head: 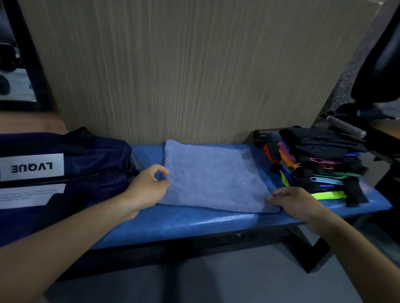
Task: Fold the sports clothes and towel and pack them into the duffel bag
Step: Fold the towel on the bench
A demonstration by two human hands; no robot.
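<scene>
A light blue towel (212, 176) lies flat, folded to a rectangle, in the middle of the blue padded bench (186, 221). My left hand (148, 186) pinches the towel's left edge with curled fingers. My right hand (296, 202) holds the towel's near right corner. A navy duffel bag (52, 160) with a white "LVQUE" label lies on the bench's left end, its zipper looking shut. A stack of folded sports clothes (315, 168), black with bright coloured trims, sits on the bench's right end.
A wood-grain panel (179, 58) rises directly behind the bench. Black gym equipment (394, 73) with a padded part and a metal bar stands at the right. A mirror with a dark frame (4, 56) is at the left. Grey floor lies below.
</scene>
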